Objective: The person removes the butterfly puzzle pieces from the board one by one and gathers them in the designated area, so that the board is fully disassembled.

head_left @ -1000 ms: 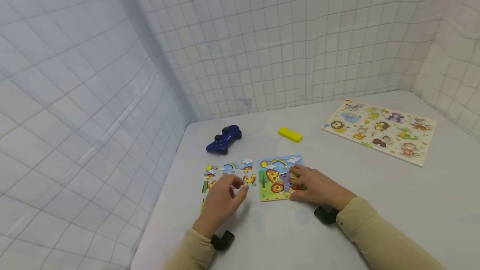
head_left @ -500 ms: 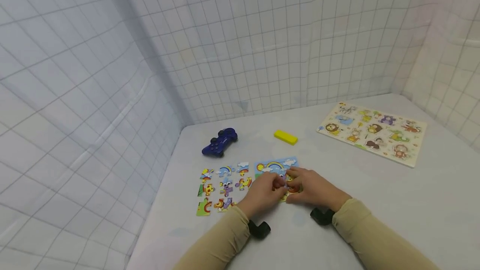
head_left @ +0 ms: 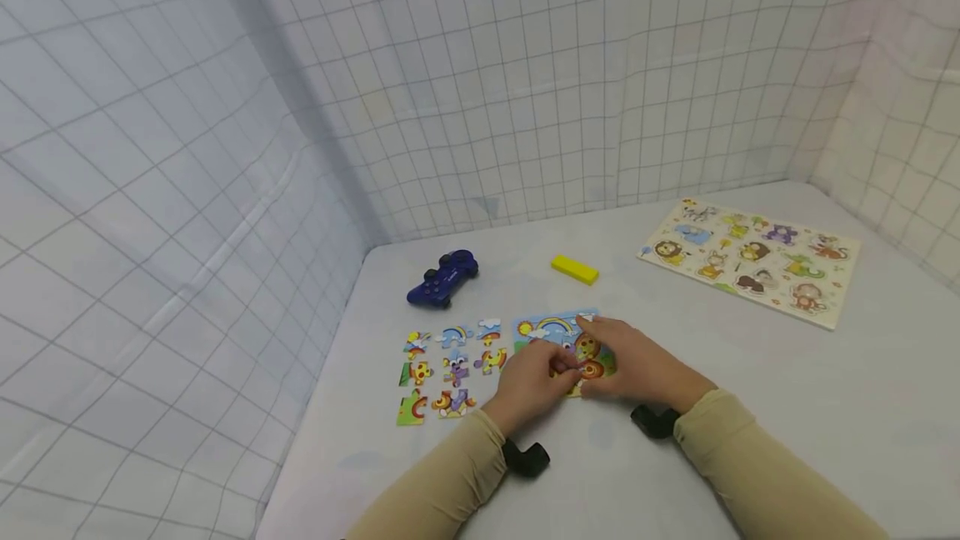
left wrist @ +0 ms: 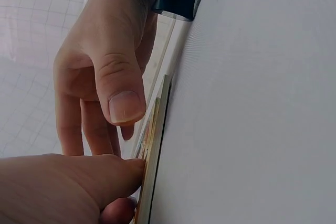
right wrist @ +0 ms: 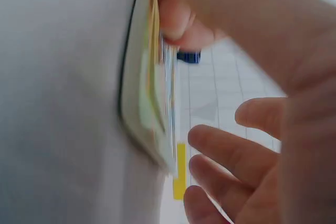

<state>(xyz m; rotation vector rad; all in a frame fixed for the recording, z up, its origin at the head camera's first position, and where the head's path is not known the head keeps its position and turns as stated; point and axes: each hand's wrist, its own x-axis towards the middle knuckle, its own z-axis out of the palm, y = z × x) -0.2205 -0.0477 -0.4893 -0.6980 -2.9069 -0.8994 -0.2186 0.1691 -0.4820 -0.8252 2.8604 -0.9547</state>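
My left hand (head_left: 528, 377) reaches over the right part of the butterfly puzzle board (head_left: 555, 326), its thumb and index finger curled together. They pinch at a thin puzzle piece (right wrist: 151, 90) lying against the board's face; the fingers hide much of it. In the left wrist view the left thumb sits right at the board's surface. My right hand (head_left: 641, 365) stands at the board's right side, fingers spread around that edge. The right wrist view shows these fingers (right wrist: 233, 153) loosely bent with nothing between them. A red and orange butterfly wing (head_left: 592, 369) shows between both hands.
Several loose jigsaw pieces (head_left: 454, 368) lie in rows left of the board. Behind are a blue game controller (head_left: 442, 279) and a yellow block (head_left: 575, 268). A wooden animal puzzle (head_left: 750, 261) lies back right. White gridded cloth walls (head_left: 480, 107) enclose the table.
My left hand has moved right, from over the loose pieces to the board. My right hand has spread and drawn back slightly, uncovering more of the butterfly's right wing.
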